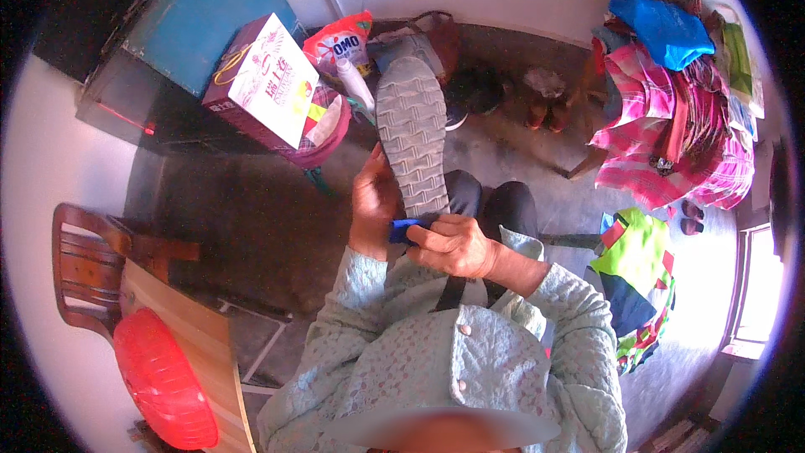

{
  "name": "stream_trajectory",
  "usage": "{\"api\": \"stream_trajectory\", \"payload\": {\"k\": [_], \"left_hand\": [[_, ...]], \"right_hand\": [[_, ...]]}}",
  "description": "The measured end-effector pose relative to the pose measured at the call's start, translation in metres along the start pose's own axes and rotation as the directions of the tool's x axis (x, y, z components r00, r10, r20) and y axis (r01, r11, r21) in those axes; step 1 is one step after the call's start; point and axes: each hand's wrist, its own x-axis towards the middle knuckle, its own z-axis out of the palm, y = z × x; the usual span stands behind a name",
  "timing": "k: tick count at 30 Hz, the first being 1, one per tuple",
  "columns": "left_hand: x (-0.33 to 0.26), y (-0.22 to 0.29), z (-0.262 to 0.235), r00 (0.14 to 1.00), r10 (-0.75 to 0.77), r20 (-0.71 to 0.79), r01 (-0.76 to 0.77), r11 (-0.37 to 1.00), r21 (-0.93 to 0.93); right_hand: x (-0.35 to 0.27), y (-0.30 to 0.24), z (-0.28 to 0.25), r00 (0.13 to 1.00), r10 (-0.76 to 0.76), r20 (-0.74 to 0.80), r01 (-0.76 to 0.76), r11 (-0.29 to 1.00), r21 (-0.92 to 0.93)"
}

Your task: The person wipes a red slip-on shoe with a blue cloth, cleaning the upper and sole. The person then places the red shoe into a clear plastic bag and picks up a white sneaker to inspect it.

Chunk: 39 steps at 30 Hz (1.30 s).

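In front of my chest stands a shoe (411, 134), upright, its grey patterned sole facing up toward the view. My left hand (373, 205) is closed around its left side near the lower end; some of those fingers are hidden behind the sole. At the sole's lower end, my right hand (457, 245) pinches a small blue piece (402, 231) that looks like cloth or a flap. Whether this piece is part of the shoe or separate, I cannot tell. The shoe's upper is hidden behind the sole.
Beyond the shoe are a white-topped carton (277, 84), a red detergent bag (340, 38) and a white bottle (355, 84). Pink checked cloth (646, 151) drapes a chair at right, near a bright green and dark bundle (633, 260). A red basin (163, 382) rests at lower left.
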Motion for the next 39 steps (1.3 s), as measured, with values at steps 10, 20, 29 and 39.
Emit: {"api": "stream_trajectory", "payload": {"k": [10,20,29,39], "left_hand": [[0.004,-0.003,0.007,0.947,0.222,-0.234,-0.147,0.943,0.300],[0.023,-0.008,-0.011,0.991,-0.115,0.063,0.118,0.992,-0.054],[0.025,-0.029,0.013,0.960,-0.208,0.189,0.232,0.966,-0.113],[0.028,-0.030,0.005,0.997,-0.041,-0.065,0.040,0.999,-0.019]], "right_hand": [[-0.087,0.002,-0.013,0.849,0.513,0.126,-0.527,0.839,0.135],[-0.198,-0.030,-0.065,-0.137,0.950,-0.280,-0.337,0.221,0.915],[-0.270,-0.071,-0.063,-0.202,0.979,0.002,0.354,0.071,0.932],[-0.482,-0.257,-0.045,-0.516,0.854,0.068,-0.642,-0.333,-0.691]]}}
